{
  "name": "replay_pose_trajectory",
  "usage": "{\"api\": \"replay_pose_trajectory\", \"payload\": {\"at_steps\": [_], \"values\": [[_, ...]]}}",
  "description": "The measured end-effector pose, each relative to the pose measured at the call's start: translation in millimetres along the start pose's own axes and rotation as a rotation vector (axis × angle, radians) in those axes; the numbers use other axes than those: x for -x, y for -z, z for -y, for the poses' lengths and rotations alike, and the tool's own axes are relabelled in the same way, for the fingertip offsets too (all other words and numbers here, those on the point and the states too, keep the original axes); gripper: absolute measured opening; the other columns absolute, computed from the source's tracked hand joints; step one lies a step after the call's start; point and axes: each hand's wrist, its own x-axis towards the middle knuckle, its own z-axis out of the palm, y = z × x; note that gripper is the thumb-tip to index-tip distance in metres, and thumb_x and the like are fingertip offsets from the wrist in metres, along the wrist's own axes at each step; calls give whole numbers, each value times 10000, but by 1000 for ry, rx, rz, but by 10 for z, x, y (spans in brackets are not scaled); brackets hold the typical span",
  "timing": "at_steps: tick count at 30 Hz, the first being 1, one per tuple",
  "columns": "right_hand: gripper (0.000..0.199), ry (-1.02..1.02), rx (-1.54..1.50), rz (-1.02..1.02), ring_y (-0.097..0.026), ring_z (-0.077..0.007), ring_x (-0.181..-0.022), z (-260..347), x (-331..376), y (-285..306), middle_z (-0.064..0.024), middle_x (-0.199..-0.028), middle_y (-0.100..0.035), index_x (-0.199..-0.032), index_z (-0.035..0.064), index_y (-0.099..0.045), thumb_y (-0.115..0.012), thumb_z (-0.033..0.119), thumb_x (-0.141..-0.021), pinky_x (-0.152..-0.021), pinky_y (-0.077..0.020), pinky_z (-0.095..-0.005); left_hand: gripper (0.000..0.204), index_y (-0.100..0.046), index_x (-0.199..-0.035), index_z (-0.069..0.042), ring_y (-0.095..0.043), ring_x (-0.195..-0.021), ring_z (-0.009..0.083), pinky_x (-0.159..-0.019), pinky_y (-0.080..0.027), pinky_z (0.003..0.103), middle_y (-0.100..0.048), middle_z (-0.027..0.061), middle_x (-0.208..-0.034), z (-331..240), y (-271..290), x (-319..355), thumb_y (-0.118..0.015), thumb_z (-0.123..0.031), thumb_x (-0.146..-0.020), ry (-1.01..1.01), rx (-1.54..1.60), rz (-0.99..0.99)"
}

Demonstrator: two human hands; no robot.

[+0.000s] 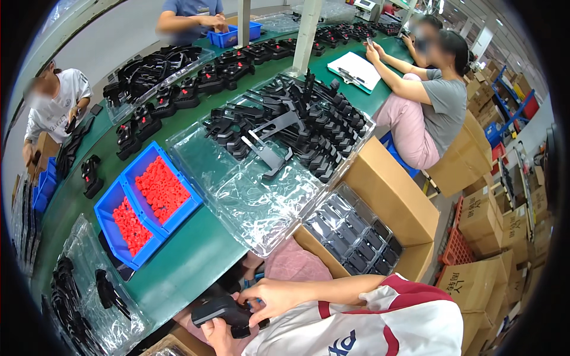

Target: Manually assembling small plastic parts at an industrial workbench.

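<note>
Low in the view, both my hands are at a black curved plastic housing [217, 308]. My left hand [218, 336] grips it from beneath, its thumb against the lower edge. My right hand [270, 298] is closed at its right end, with fingers bent over it; whether a small piece is pinched there I cannot make out. Beyond my hands, two joined blue bins [189, 209] on the green table hold small red plastic parts [159, 188]. A clear plastic tray [249, 222] beside them carries a heap of black plastic parts [329, 127].
An open carton [395, 196] with black parts in clear trays stands right of the table [178, 276]. Black assemblies [184, 94] with red pieces line the table's middle. Another clear tray [101, 320] lies near left. Metal posts [307, 38] rise beyond. Several people sit or stand around.
</note>
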Motion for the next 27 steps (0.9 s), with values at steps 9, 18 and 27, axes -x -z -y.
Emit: {"api": "replay_pose_trajectory", "payload": {"at_steps": [9, 18, 27], "values": [[286, 208, 213, -72, -553, -255, -528, -43, -101, -260, -93, -662, -642, -824, -22, -636, -740, 233, -750, -524, -438, -334, 504, -454, -1337, 47, -616, -966, 255, -823, -517, 301, -610, 164, -1161, 46, 226, 45, -586, -147, -891, -149, -60, -10], [330, 162, -239, 132, -526, -239, -535, -22, -160, -398, -107, -661, -615, -726, -26, -559, -731, 241, -819, -524, -422, -328, 556, -438, -1332, -35, -605, -1078, 413, -952, -477, 494, -618, 224, -1163, -97, 247, 89, -644, -333, -910, 49, -51, 74], [168, 104, 457, -284, -585, -347, -583, 725, 26, 661, -146, -714, -658, -850, 29, -599, -579, 192, -888, -546, -456, -398, 553, -406, -1366, 11, -600, -1056, 336, -921, -491, 408, -587, 205, -1209, -279, 55, -5, -609, -222, -907, 14, 83, 133]]}}
